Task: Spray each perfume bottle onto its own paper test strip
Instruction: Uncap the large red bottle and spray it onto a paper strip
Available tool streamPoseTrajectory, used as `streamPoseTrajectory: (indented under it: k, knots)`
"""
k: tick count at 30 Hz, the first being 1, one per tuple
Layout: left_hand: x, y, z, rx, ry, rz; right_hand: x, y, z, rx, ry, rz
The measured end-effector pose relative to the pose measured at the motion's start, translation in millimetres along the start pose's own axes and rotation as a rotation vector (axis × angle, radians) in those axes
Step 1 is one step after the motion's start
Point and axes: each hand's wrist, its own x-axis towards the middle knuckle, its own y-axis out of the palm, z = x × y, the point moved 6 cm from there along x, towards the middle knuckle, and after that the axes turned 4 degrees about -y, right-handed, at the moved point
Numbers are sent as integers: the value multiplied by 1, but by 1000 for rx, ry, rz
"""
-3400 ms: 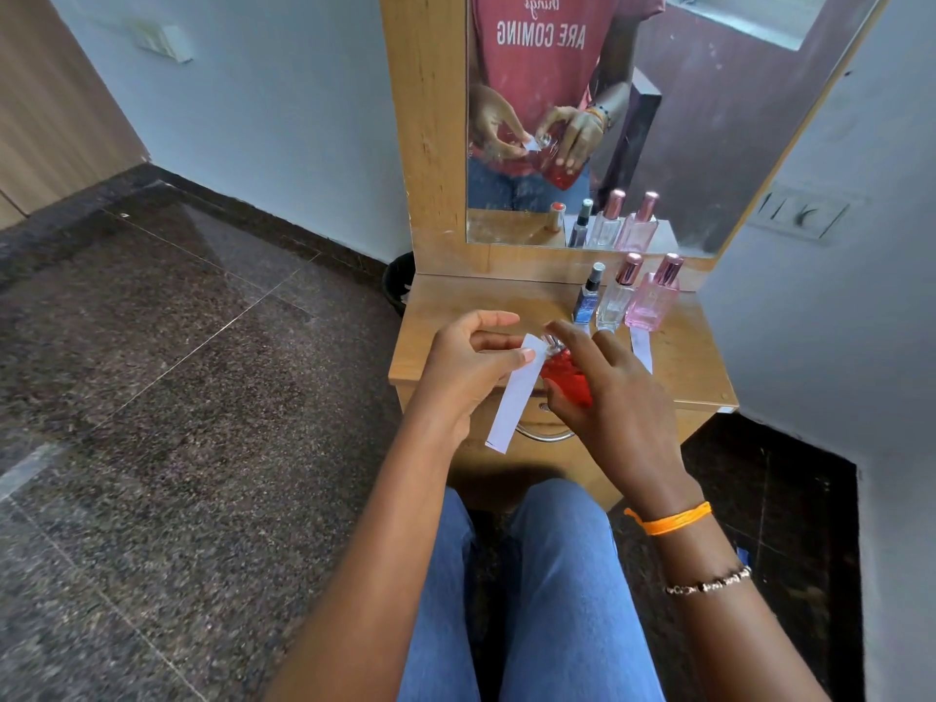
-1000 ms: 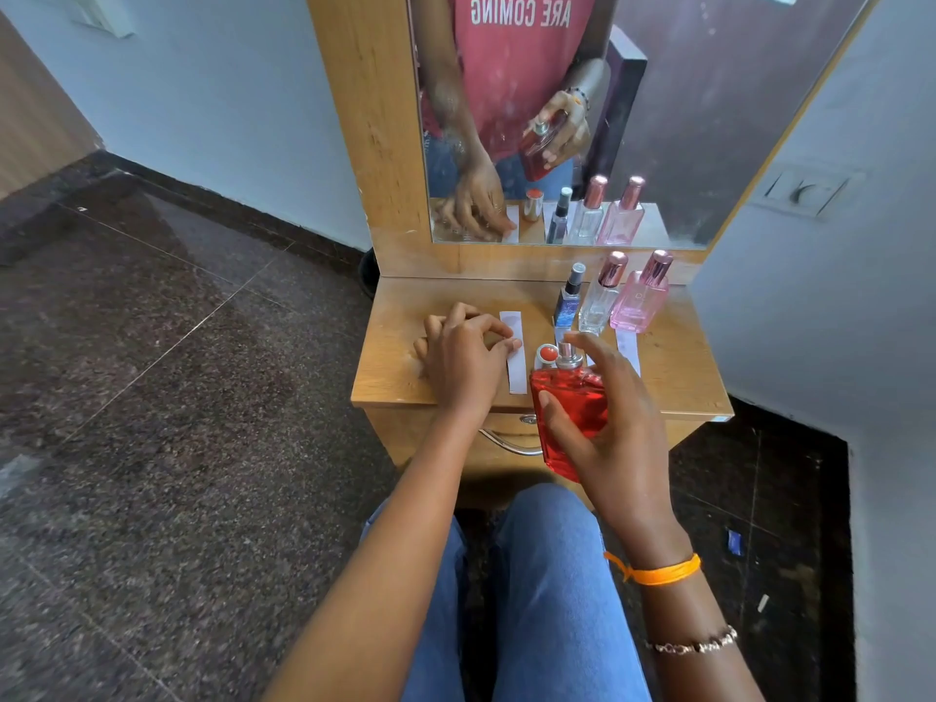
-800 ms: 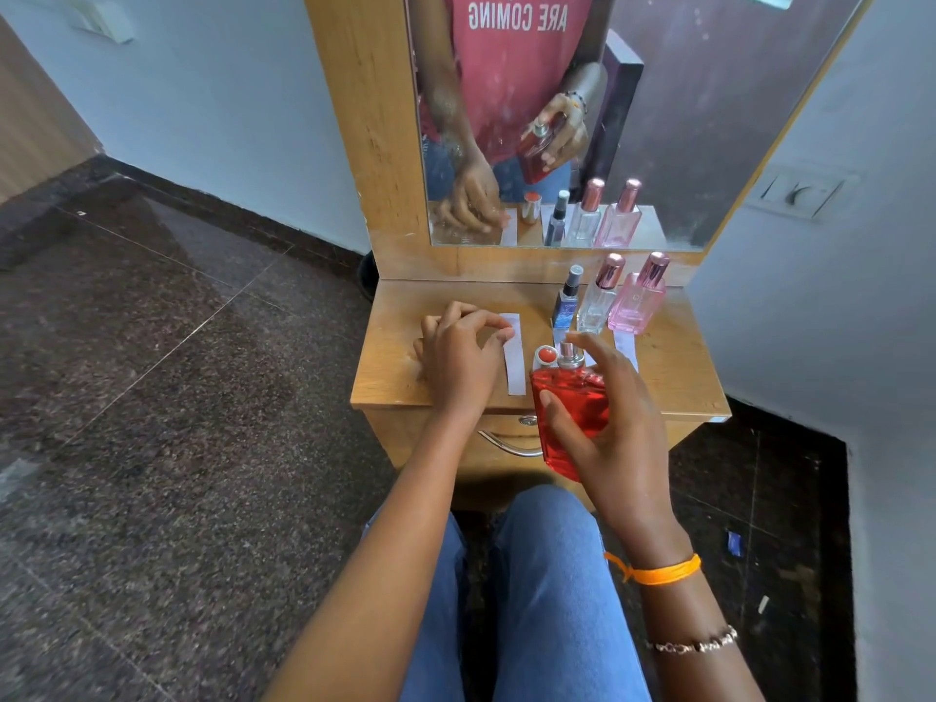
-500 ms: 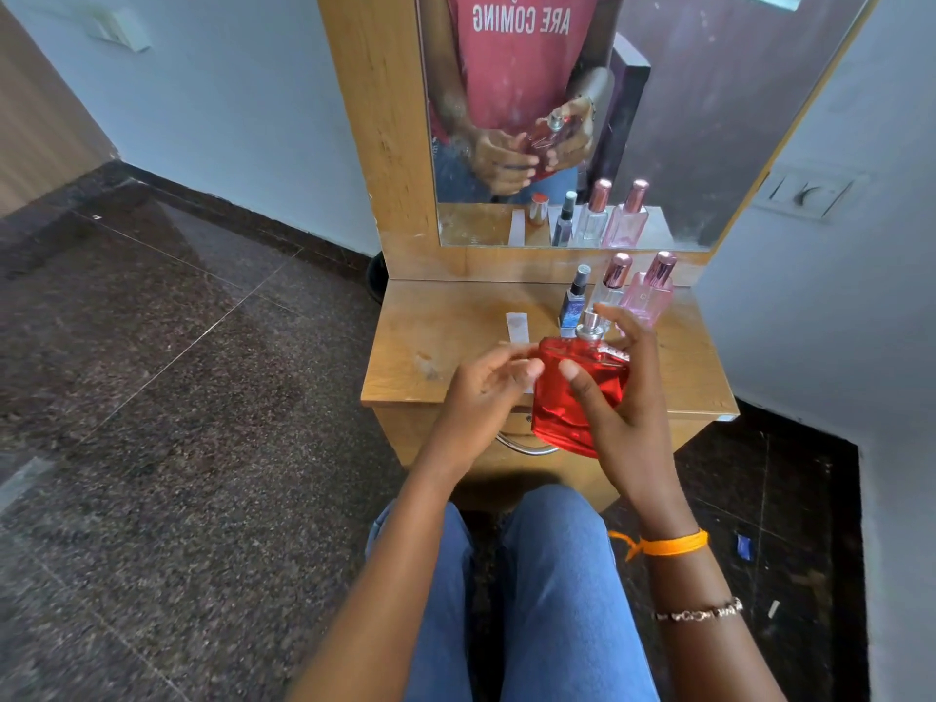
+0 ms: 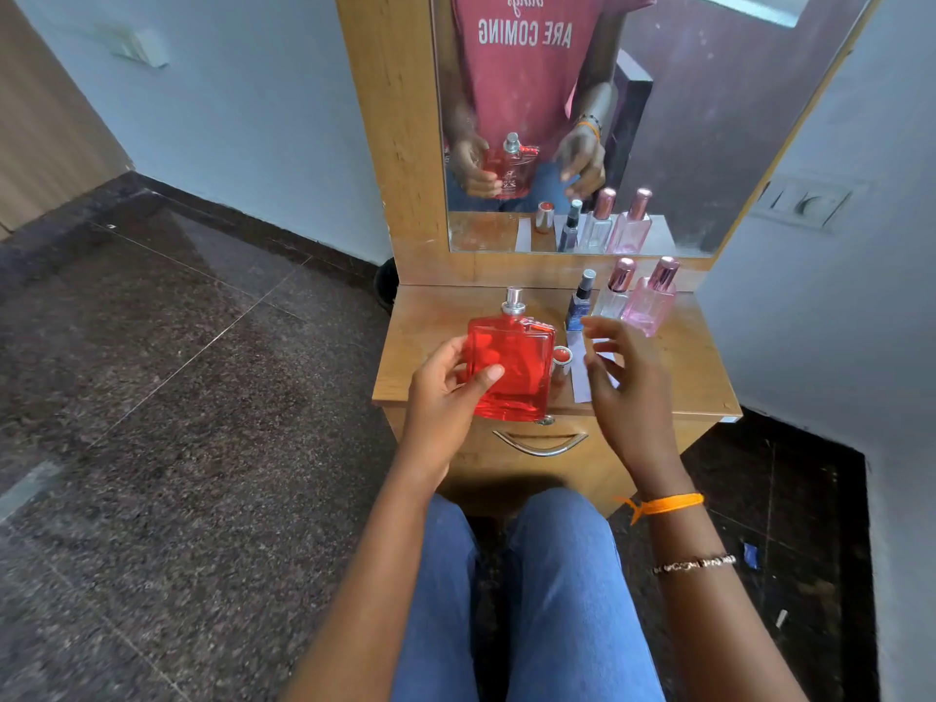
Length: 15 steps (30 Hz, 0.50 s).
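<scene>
I see left hand [image 5: 445,392] gripping upright red bottle [image 5: 509,369], uncapped; right hand [image 5: 625,382] beside it, fingers spread, empty.

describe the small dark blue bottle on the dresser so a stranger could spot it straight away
Look at the wooden dresser top below the mirror, where three bottles stand in a row at the back right. The small dark blue bottle with a black spray cap is the leftmost and shortest; its two neighbours have rose-gold caps.

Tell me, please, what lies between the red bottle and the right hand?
In the head view, the red bottle's cap stands there on the dresser top, between red bottle and right hand.
</scene>
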Motion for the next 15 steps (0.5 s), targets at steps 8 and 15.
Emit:
streamPoseTrajectory:
  k: [8, 15]
  knots:
    - [-3, -1, 0, 35, -1, 1, 3, 29, -7, -226, -35, 180]
    - [-4, 2, -3, 59, 38, 15, 8, 7, 10, -61, -71, -67]
